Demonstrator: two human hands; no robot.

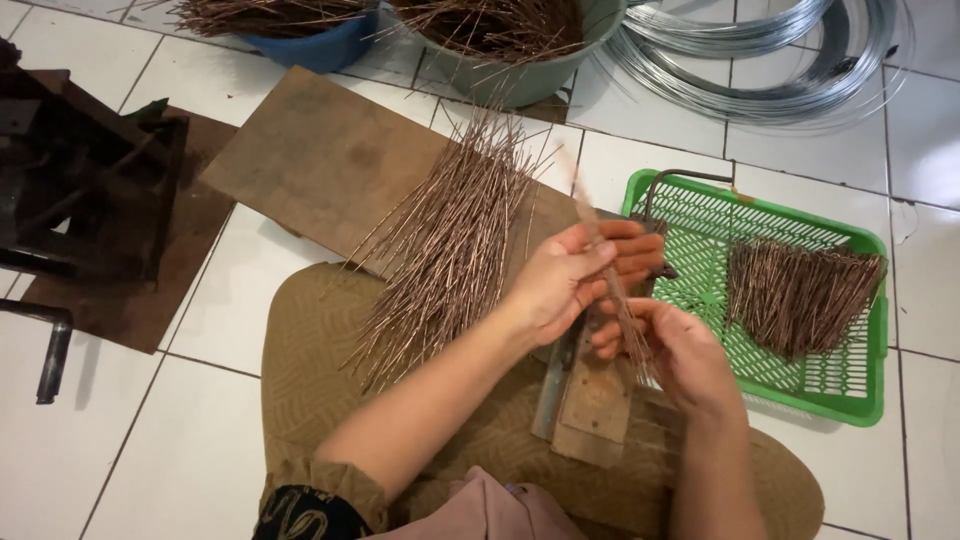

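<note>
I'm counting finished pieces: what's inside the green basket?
A heap of short copper-coloured wire pieces lies in the green basket. Whatever is beneath the heap is hidden.

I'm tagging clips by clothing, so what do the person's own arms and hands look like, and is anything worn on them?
Both hands are bare: the left hand and the right hand show no gloves, and no rings or watch can be made out. Both forearms are uncovered too. Only at the left elbow does a dark sleeve with a pale swirling pattern show.

Coppery metal rods lie dull on a matt brown board, beside a glossy green plastic mesh basket, shiny silver wire coils (galvanised-looking) and smooth white floor tiles.
</note>
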